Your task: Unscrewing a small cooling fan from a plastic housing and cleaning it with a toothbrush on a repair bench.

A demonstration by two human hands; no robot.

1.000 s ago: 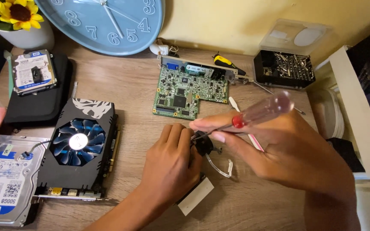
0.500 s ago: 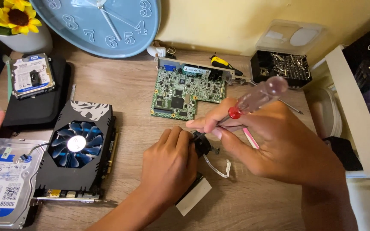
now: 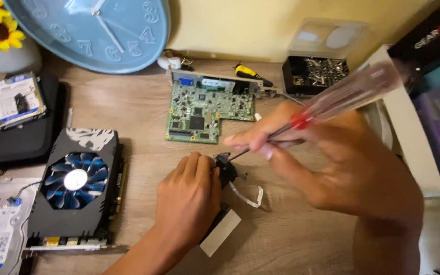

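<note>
- The small black part sits near the middle of the tabletop, just in front of the green circuit board.
- The left hand is curled over it, fingers pressing it down.
- The right hand pinches the screwdriver by its shaft, tip on the part.
- The part looks light and rigid, likely fragile, with a thin white cable trailing; best held by its body, not the cable.
- The clear handle looks smooth and may slip.

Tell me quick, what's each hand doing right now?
Left hand: closed on a small black part, holding it on the desk.
Right hand: closed on a screwdriver, tip at that part.
</note>
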